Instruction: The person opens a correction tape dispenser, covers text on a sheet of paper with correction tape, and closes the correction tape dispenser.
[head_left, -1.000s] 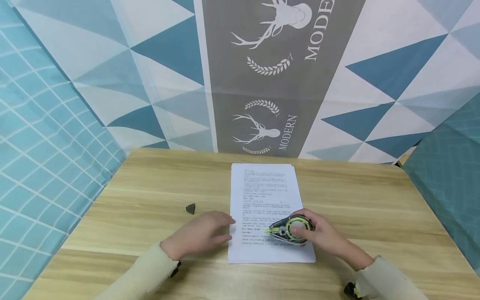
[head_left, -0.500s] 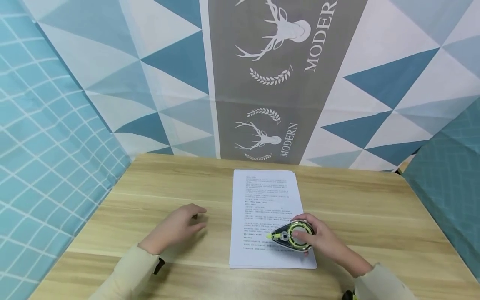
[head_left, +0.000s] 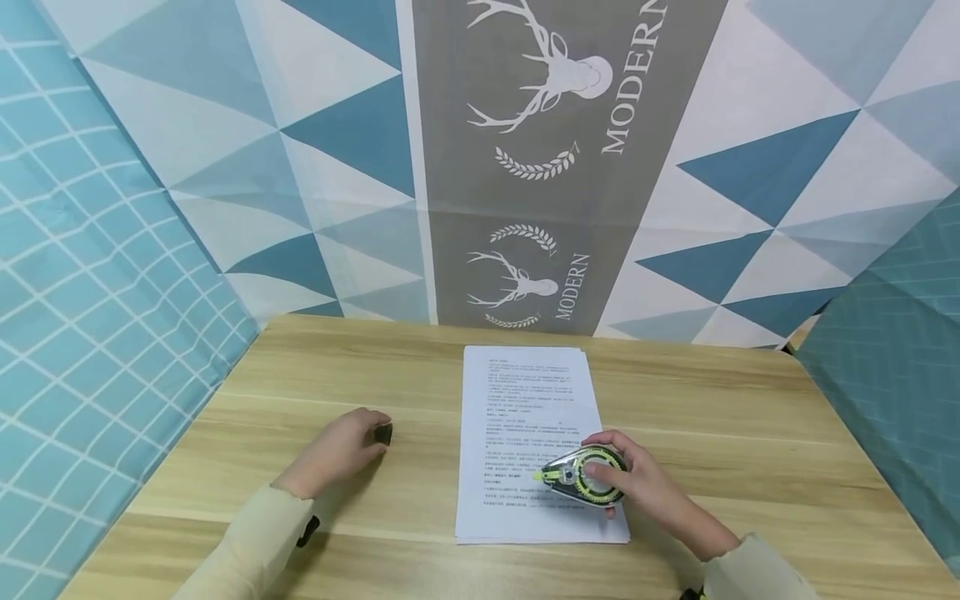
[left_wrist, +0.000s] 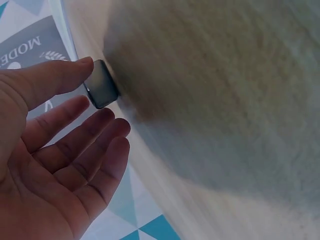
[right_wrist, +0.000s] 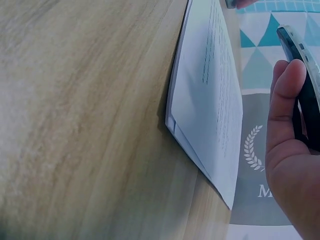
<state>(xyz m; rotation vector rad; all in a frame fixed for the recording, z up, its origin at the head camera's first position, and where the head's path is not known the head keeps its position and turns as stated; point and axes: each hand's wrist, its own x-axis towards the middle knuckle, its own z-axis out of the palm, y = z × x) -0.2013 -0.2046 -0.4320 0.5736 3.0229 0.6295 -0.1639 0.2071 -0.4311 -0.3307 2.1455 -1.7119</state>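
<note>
In the head view, my right hand (head_left: 637, 477) grips a correction tape (head_left: 585, 477), a black and clear dispenser with yellow-green parts, close over the printed pages. Its yellow-green tip points left, and my thumb lies on its round face. Well left of the pages, my left hand (head_left: 337, 450) has its thumb and index finger on either side of a small dark cap (head_left: 383, 433). Seen from the left wrist, the thumb and index fingertips pinch the dark cap (left_wrist: 102, 85) right at the tabletop. My other left fingers are loosely bent.
A stack of printed paper (head_left: 525, 392) lies on the wooden table (head_left: 690, 417), its sheets slightly uneven at the edges. Behind the table hangs a patterned cloth (head_left: 360, 192) with triangles and deer heads. Blue cloth (head_left: 90, 333) covers the left side.
My left hand has moved left from the edge of the pages to the small cap and closed its fingertips on it. My right hand still holds the correction tape over the pages.
</note>
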